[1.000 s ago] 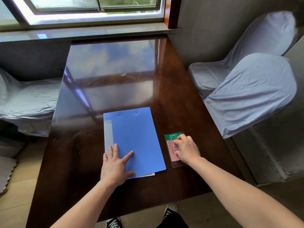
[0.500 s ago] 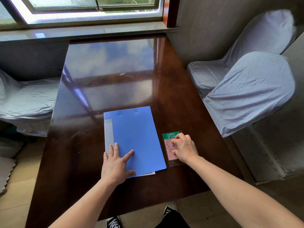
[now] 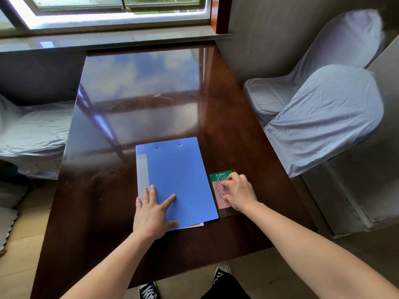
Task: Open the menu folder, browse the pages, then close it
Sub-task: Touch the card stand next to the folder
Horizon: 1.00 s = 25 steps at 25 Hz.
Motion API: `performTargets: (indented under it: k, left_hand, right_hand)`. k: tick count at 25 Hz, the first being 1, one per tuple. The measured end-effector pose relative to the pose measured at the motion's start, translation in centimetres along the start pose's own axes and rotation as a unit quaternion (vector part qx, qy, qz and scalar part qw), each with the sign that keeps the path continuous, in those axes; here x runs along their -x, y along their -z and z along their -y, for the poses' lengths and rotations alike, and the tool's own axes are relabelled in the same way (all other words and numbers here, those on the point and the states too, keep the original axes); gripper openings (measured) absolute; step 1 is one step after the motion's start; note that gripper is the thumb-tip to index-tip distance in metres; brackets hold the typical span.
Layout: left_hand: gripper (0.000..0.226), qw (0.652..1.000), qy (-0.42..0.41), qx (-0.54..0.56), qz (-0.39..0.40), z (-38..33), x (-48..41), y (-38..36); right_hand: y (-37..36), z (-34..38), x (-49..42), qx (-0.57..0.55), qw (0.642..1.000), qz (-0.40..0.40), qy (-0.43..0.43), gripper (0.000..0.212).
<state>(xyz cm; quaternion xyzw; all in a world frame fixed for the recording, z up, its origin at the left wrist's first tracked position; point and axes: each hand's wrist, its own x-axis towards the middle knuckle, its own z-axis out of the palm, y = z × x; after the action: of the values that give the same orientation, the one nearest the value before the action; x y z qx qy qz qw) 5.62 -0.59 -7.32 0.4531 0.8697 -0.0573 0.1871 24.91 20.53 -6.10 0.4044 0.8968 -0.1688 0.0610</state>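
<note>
Here we see the closed blue folder (image 3: 176,182) lying lengthwise away from us, our left hand (image 3: 153,214) spread flat on its near-left corner, our right hand (image 3: 238,192), fingers curled on a card (image 3: 220,192), nearer its free right edge.

Glossy dark wood table (image 3: 151,87) under bright window (image 3: 116,9), grey-covered chairs (image 3: 323,117), grey wall (image 3: 269,35)
</note>
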Motion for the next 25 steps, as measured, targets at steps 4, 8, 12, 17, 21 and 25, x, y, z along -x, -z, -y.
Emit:
performTargets:
  k: [4, 8, 12, 17, 21, 25]
  left_hand:
    - [0.09, 1.0, 0.001, 0.006, -0.001, 0.0, 0.0, 0.0]
    - [0.09, 1.0, 0.003, 0.013, 0.0, 0.0, 0.0, 0.0]
    - [0.09, 1.0, 0.003, 0.016, -0.002, 0.0, 0.0, -0.1]
    - [0.091, 1.0, 0.004, 0.018, -0.006, 0.0, 0.0, -0.2]
    - [0.09, 1.0, 0.004, 0.03, -0.007, 0.2, 0.0, -0.2]
    - [0.086, 0.996, 0.004, 0.079, -0.037, 0.2, 0.3, -0.3]
  right_hand:
    - [0.1, 0.1, -0.1, 0.009, 1.0, 0.001, 0.002, 0.034]
    - [-0.1, 0.1, -0.1, -0.002, 1.0, -0.002, 0.002, 0.039]
    - [-0.2, 0.4, -0.2, -0.014, 1.0, -0.002, 0.008, 0.04]
    - [-0.2, 0.3, 0.0, -0.028, 0.999, -0.018, 0.014, 0.04]
    - [-0.1, -0.4, 0.6, -0.034, 0.999, -0.039, 0.014, 0.037]
    - [0.0, -1.0, 1.1, -0.044, 0.998, -0.036, 0.018, 0.041]
